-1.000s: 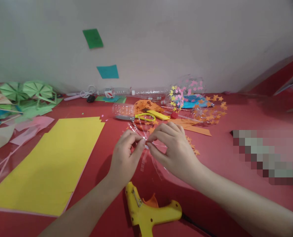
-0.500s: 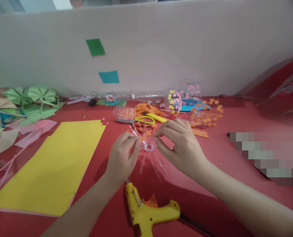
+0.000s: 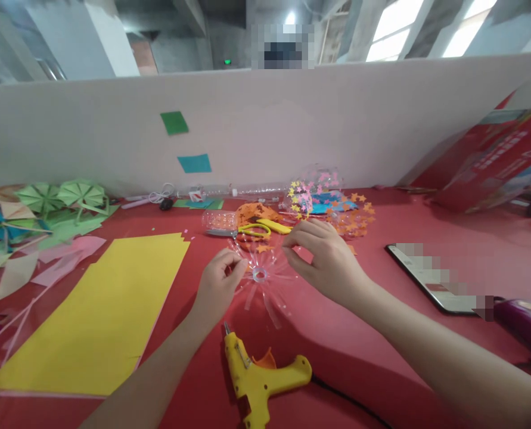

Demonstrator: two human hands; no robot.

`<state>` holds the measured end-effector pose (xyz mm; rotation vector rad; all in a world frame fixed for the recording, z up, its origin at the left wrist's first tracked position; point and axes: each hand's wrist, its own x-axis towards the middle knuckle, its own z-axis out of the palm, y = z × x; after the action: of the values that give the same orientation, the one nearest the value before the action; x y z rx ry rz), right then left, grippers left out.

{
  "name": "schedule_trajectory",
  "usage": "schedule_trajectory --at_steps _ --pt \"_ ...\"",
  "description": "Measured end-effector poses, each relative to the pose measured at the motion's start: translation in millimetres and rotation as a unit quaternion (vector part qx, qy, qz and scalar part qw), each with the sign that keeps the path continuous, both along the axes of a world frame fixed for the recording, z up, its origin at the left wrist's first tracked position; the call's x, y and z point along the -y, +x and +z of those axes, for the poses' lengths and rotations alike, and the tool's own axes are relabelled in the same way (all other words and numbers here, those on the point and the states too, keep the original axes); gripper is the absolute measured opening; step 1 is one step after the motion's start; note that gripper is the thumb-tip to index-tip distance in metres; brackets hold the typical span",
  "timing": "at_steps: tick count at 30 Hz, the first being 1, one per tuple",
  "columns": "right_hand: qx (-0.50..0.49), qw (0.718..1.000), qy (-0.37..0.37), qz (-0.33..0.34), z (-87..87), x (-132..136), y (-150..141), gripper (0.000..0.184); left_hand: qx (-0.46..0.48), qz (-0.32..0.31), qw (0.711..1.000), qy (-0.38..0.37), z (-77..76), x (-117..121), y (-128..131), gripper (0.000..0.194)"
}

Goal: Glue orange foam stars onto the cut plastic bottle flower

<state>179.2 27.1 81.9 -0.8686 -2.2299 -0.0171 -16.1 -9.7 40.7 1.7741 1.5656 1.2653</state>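
A clear plastic bottle top cut into thin strips [image 3: 260, 274] lies spread out between my hands, its round neck at the centre. My left hand [image 3: 218, 283] is closed in a pinch at the left strips; its fingertips hide whatever they may hold. On the other side, my right hand [image 3: 325, 262] has thumb and forefinger brought together above the right strips, and I cannot make out anything between them. Orange paper stars [image 3: 263, 248] are just behind the strips. In front lies a yellow glue gun [image 3: 258, 381] with an orange trigger, untouched.
Yellow paper sheets [image 3: 99, 310] lie at left, near folded green paper fans [image 3: 81, 193]. Behind are yellow-handled scissors [image 3: 258, 231], a yellow cutter [image 3: 274, 226], a clear bottle piece [image 3: 220, 221] and star-decorated bottles [image 3: 354, 217]. A phone [image 3: 430, 286] lies right.
The view has tilted up, showing more beyond the white partition. Both hands stay around the strips; the gap between right fingertips and bottle neck has widened slightly.
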Motion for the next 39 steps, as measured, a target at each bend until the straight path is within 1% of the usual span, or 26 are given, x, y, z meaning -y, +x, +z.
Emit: schedule_trajectory --at_steps 3,5,8,11,13,15,17,19,23,26,29,34,39 --pt "0.003 1.000 -0.001 -0.005 0.1 2.4 3.8 0.016 -0.020 -0.015 0.999 0.020 -1.6 -2.3 0.4 0.025" --pt "0.012 0.999 -0.019 -0.025 -0.6 3.1 7.1 0.015 -0.045 -0.024 0.998 0.034 -2.9 -2.5 0.5 0.028" --pt "0.039 0.992 -0.086 -0.087 -4.1 3.0 13.8 0.012 -0.089 -0.014 0.995 0.048 -4.1 -0.8 -0.4 0.033" --pt "0.065 0.976 -0.156 -0.134 -11.4 1.7 21.3 0.012 -0.166 0.002 0.983 0.082 -3.8 2.2 -2.2 0.027" --pt "0.070 0.971 -0.182 -0.141 -17.5 1.0 25.3 0.015 -0.219 0.010 0.969 0.112 -2.8 4.1 -3.2 0.022" --pt "0.069 0.969 -0.197 -0.131 -23.2 1.2 27.5 0.016 -0.240 0.016 0.963 0.121 -1.9 5.5 -3.7 0.023" --pt "0.068 0.968 -0.214 -0.114 -27.5 3.0 27.3 0.016 -0.224 0.020 0.969 0.102 -1.3 6.5 -3.3 0.029" --pt "0.065 0.966 -0.228 -0.099 -30.2 6.2 24.7 0.016 -0.184 0.020 0.980 0.070 -1.2 7.1 -2.4 0.033" --pt "0.050 0.965 -0.246 -0.081 -34.3 13.3 14.8 0.015 -0.111 0.021 0.993 0.025 -1.6 7.2 -1.1 0.027" --pt "0.042 0.964 -0.252 -0.069 -40.4 14.5 7.4 0.008 -0.072 0.022 0.997 -0.010 -1.1 6.6 -1.9 0.025" --pt "0.036 0.967 -0.244 -0.060 -48.6 11.0 2.9 0.015 -0.033 0.022 0.998 -0.044 -0.7 5.8 -3.7 0.023" --pt "0.029 0.974 -0.222 -0.042 -58.5 3.8 1.0 0.017 -0.007 0.025 0.999 -0.048 -3.7 4.7 -6.3 0.020" --pt "0.018 0.978 -0.205 -0.034 -60.1 0.5 2.8 0.017 0.002 0.015 0.999 -0.034 -2.9 7.8 -7.2 0.022"
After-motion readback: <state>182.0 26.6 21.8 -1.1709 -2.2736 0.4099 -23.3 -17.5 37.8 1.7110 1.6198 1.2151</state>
